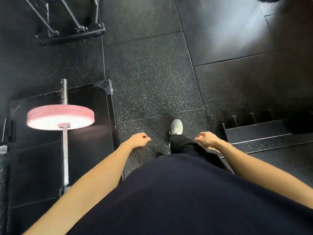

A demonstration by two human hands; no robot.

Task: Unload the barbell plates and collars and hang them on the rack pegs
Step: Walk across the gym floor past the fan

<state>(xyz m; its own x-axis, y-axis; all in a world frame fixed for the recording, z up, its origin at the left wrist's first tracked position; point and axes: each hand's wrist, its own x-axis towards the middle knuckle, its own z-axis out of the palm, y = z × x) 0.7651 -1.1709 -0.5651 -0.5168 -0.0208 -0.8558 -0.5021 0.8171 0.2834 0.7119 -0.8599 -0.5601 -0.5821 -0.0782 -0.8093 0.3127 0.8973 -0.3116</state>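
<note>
Floor: black rubber gym tiles flecked with white [152, 78], seams running between them; smooth black mats lie to either side.
Barbell: steel barbell shaft [65, 150] on the left, running away from the person, its bare sleeve end [64, 90] poking out past the plate.
Plate: one round pink bumper plate [60, 117] sits on the bar, a small pink collar [64, 125] tight against its near face (any lettering on the plate is washed out by glare).
Markings: a black metal frame corner [105, 85] just right of the plate bears an embossed knot-like logo; no words can be read.
Rack: low black slotted plate rack [257, 131] at the right, beside the right hand.
Left hand [140, 139]: loosely curled, holding nothing, well apart from the plate.
Right hand [206, 139]: loosely curled too, holding nothing.
Person: dark navy top, black trouser leg, one white shoe [176, 126] on the flecked tile.
</note>
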